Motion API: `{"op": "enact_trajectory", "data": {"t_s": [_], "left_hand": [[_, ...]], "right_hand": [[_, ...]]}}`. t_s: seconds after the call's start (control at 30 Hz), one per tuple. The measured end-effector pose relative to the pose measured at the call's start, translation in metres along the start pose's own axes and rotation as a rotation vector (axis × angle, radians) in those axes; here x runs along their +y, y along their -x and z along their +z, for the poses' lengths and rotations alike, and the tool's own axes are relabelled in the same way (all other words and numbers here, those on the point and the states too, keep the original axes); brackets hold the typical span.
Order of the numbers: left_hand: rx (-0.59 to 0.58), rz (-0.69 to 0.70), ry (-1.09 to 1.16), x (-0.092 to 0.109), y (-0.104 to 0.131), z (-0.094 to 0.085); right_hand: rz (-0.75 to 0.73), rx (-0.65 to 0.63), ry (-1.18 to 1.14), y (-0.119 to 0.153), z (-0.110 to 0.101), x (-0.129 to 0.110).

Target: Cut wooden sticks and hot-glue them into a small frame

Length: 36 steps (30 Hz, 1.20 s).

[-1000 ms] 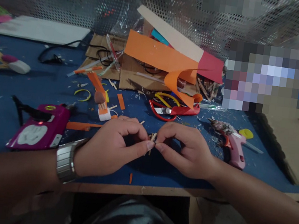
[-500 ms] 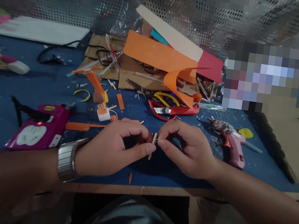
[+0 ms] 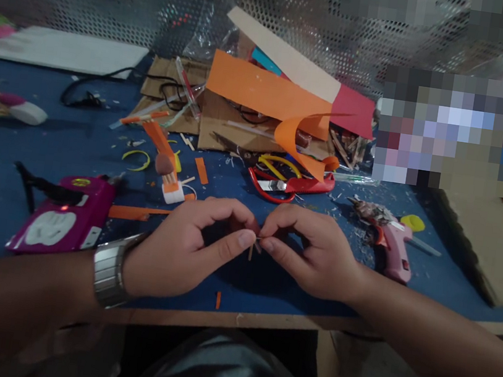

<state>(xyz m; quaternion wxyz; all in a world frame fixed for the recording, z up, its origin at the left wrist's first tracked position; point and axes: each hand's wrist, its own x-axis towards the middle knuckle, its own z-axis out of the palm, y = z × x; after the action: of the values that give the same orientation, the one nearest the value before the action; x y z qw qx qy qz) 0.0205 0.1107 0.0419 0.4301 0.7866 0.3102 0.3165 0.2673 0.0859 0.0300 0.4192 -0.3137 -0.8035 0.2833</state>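
Over the front of the blue table, my left hand [image 3: 199,247] pinches thin wooden sticks [image 3: 250,253] between thumb and fingers; most of their length is hidden by the fingertips. My right hand [image 3: 310,253] meets it from the other side, thumb and forefinger closed at the same small pieces. What exactly lies between the right fingertips is too small to make out. A small orange-and-white paper model [image 3: 165,157] with a brown round piece stands beyond my left hand. An orange paper strip [image 3: 135,213] lies behind the left wrist.
A purple plug-in box [image 3: 65,212] with a lit red light sits left. A pink glue gun [image 3: 393,246] lies right, near corrugated cardboard [image 3: 469,238]. Red-handled cutter [image 3: 308,184], yellow-handled scissors [image 3: 277,167] and orange card sheets [image 3: 265,87] lie behind the hands.
My hands have come closer together, so their fingertips almost touch. The light stick that stood up between them is now mostly covered, with its lower ends showing below.
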Motion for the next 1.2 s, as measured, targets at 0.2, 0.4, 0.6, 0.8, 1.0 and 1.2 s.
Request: {"op": "enact_trajectory", "data": {"t_s": [0.2, 0.4, 0.6, 0.8, 1.0, 1.2], "left_hand": [[-0.035, 0.009, 0.04, 0.0029, -0.0013, -0.0001], [-0.13, 0.029, 0.048, 0.0018, -0.0016, -0.0009], [-0.189, 0.049, 0.016, 0.0006, -0.0009, -0.002], [-0.215, 0.07, 0.0, 0.0004, -0.0013, -0.0029], [-0.249, 0.066, 0.01, 0.0007, -0.0019, -0.0032], [-0.203, 0.047, 0.028, 0.0009, -0.0018, -0.0014]], "right_hand": [[-0.002, 0.001, 0.013, 0.0, 0.0002, 0.0006], [-0.056, -0.003, -0.009, -0.0006, 0.0004, 0.0018], [-0.124, 0.0, -0.031, -0.0022, -0.0004, 0.0035], [-0.166, 0.024, -0.06, -0.0019, 0.0014, 0.0051], [-0.174, 0.024, -0.046, -0.0024, -0.0009, 0.0039], [-0.178, 0.013, -0.033, -0.0009, -0.0028, 0.0015]]}}
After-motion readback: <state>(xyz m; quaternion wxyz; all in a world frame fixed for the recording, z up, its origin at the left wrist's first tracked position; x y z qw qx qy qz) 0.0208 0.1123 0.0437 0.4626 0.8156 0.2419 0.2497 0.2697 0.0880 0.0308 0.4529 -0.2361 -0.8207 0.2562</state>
